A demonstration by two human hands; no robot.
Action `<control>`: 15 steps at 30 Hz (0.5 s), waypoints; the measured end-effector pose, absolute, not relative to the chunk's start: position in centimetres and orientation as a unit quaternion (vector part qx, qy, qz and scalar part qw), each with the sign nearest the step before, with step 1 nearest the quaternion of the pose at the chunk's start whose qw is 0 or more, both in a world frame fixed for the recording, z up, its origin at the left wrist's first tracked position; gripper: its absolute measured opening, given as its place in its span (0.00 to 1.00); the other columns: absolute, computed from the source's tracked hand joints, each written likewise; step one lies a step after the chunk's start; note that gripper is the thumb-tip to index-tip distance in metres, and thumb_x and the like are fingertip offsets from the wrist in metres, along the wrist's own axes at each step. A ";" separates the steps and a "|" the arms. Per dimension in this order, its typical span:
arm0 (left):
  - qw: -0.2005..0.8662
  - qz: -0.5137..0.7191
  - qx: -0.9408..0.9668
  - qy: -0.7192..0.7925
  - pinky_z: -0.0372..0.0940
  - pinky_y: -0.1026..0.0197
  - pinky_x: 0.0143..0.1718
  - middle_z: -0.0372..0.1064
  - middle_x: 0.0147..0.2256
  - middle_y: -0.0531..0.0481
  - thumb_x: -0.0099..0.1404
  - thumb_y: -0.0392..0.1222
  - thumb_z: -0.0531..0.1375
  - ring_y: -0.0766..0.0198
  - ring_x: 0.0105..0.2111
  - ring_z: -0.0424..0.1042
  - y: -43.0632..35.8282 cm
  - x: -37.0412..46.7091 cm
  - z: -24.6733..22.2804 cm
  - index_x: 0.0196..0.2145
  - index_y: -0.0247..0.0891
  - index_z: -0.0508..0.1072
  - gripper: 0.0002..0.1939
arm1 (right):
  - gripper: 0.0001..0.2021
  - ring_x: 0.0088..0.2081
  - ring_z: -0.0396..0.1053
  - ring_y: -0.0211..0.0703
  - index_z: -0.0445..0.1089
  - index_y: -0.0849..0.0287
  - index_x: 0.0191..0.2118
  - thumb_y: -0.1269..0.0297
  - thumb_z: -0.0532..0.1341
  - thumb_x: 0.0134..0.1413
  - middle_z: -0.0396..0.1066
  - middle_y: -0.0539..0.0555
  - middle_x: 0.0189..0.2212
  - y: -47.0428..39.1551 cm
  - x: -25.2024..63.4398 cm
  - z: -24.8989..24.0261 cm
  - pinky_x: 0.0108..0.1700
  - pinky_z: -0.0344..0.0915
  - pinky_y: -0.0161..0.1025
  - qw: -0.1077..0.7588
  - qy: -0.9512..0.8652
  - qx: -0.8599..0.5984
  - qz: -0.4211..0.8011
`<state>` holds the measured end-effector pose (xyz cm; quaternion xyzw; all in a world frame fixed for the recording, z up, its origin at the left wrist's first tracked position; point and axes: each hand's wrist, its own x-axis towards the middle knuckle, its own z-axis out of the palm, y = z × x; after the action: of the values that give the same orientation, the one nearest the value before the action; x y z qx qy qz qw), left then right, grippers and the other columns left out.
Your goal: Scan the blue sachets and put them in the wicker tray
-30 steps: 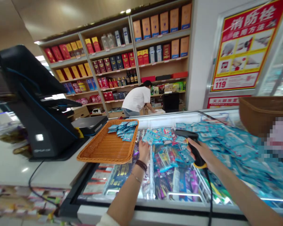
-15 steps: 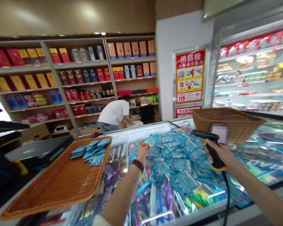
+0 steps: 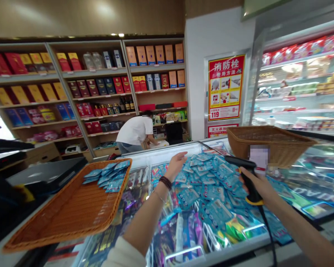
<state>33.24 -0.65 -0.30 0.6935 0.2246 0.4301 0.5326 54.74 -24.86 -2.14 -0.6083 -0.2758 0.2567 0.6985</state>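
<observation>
My left hand [image 3: 177,165] reaches over the left edge of a heap of blue packets [image 3: 208,185]. Its fingers are stretched out, and no packet shows in them. In my right hand [image 3: 257,181] is a black handheld barcode scanner [image 3: 241,161], its head pointing left above the heap and its cord hanging down. The heap lies on the glass top of a display freezer [image 3: 172,259]. More blue packets [image 3: 114,176] lie at the far end of an orange wicker basket [image 3: 69,211] on the left.
A brown wicker basket [image 3: 289,152] stands behind my right hand. Beyond the freezer a person in a white shirt [image 3: 135,131] bends over. Shelves of boxes [image 3: 108,87] line the back wall, and a lit refrigerated case [image 3: 300,89] stands right. Dark counter equipment [image 3: 47,178] is at left.
My left hand has let go of the blue packet it held by the heap and has moved slightly up and right, fingers extended. My right hand still holds the scanner, nearly unmoved.
</observation>
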 end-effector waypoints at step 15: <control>0.169 0.346 0.687 0.616 0.63 0.55 0.63 0.74 0.58 0.36 0.65 0.34 0.61 0.53 0.60 0.72 3.2 2.4 -2.3 0.54 0.32 0.75 0.20 | 0.27 0.15 0.62 0.33 0.71 0.59 0.32 0.42 0.78 0.37 0.69 0.46 0.19 -14.2 38.5 -1.9 0.15 0.58 0.30 0.670 -0.356 -0.476 0.445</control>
<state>2.35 3.21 -2.28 0.6869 0.6163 0.3464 0.1685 38.52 -14.20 -1.93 -0.4758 -0.3555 0.4450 0.6702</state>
